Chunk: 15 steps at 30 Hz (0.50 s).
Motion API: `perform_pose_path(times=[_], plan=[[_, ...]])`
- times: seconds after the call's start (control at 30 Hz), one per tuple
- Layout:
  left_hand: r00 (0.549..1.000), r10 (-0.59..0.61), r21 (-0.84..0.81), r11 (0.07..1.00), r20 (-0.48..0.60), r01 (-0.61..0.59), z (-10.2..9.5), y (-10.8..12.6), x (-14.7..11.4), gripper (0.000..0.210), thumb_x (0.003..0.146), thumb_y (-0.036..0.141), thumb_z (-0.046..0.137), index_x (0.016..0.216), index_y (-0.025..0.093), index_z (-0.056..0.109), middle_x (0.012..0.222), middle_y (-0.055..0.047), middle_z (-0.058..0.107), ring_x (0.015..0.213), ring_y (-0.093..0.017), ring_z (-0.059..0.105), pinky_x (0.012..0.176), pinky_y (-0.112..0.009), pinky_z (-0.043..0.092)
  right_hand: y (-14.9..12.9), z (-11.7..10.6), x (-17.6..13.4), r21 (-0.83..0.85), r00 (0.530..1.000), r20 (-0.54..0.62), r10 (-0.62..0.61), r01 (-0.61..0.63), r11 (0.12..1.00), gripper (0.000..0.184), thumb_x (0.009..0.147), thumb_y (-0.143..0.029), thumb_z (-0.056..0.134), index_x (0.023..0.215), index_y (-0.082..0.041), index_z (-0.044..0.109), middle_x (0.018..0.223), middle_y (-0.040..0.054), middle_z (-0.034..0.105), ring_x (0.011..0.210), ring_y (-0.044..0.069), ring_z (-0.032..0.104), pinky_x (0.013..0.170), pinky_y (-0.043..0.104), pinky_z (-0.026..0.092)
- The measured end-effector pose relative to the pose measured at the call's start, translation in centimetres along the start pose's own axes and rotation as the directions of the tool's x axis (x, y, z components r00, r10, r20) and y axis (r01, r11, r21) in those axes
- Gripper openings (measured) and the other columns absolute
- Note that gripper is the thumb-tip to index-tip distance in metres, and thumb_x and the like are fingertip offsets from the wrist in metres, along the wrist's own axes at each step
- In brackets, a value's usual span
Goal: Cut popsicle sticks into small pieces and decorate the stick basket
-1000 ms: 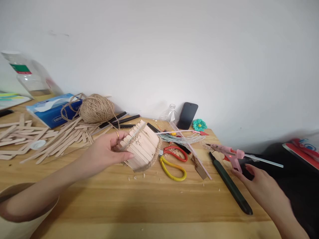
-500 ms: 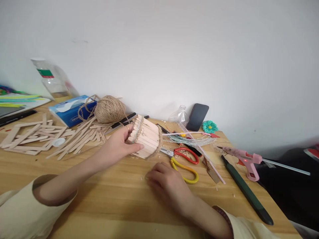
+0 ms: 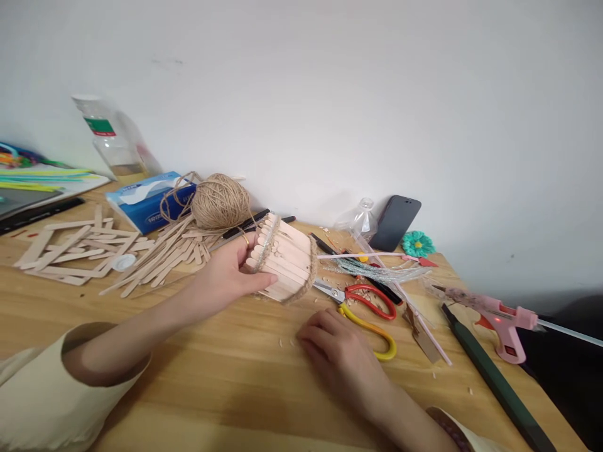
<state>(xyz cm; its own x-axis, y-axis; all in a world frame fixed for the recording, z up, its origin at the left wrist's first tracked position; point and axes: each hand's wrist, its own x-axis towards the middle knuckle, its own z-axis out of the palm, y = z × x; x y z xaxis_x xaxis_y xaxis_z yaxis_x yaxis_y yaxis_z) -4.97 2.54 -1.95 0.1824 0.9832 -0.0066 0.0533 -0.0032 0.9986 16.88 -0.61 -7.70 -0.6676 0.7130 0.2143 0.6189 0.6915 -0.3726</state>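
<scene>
My left hand [image 3: 230, 270] grips a small craft-stick cup [image 3: 287, 260], tilted on its side above the table. Twine runs round its right-hand edge, and a twine and silvery band circles it near the rounded stick ends. My thumb presses on the sticks; the other fingers are mostly hidden behind the cup. On the table just in front of the scissors rests my right hand [image 3: 339, 351], its fingers curled in and closed, with nothing visible in them. Those scissors [image 3: 372, 301], with one red and one yellow handle, lie partly opened between cup and hand.
At the left are loose craft sticks [image 3: 75, 251], a twine ball [image 3: 220, 201], a blue tissue pack [image 3: 151, 204] and a bottle [image 3: 110, 141]. Toward the right are a phone [image 3: 396, 223], a teal flower [image 3: 418, 243], silvery pipe cleaners [image 3: 377, 270], a pink glue gun [image 3: 504, 320] and a dark green bar [image 3: 494, 376].
The camera view has swung slightly left, so the table items appear shifted right. My left hand still holds the cup; the right hand stays curled on the table.
</scene>
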Motion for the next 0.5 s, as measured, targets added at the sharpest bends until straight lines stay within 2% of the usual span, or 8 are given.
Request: perform_pose_path(times=[0.27, 0.5], plan=[[1.000, -0.021, 0.045, 0.999, -0.007, 0.021, 0.2, -0.2, -0.2, 0.042, 0.065, 0.013, 0.065, 0.105, 0.016, 0.054, 0.100, -0.003, 0.068, 0.090, -0.021, 0.064, 0.077, -0.029, 0.051, -0.3, 0.9, 0.1, -0.042, 0.997, -0.059, -0.050, 0.048, 0.998, 0.015, 0.084, -0.012, 0.054, 0.072, -0.017, 0.061, 0.074, 0.0033, 0.059, 0.070, 0.017, 0.052, 0.059, 0.027, 0.043], [0.998, -0.058, 0.068, 0.996, -0.021, 0.059, 0.4, -0.5, -0.3, 0.031, 0.064, 0.016, 0.064, 0.095, 0.016, 0.057, 0.095, -0.003, 0.070, 0.092, -0.024, 0.064, 0.079, -0.033, 0.051, -0.2, 1.2, 0.3, -0.086, 0.987, -0.106, -0.119, 0.110, 0.990, 0.019, 0.086, -0.011, 0.048, 0.071, -0.017, 0.059, 0.072, 0.0039, 0.058, 0.067, 0.017, 0.052, 0.057, 0.028, 0.042]])
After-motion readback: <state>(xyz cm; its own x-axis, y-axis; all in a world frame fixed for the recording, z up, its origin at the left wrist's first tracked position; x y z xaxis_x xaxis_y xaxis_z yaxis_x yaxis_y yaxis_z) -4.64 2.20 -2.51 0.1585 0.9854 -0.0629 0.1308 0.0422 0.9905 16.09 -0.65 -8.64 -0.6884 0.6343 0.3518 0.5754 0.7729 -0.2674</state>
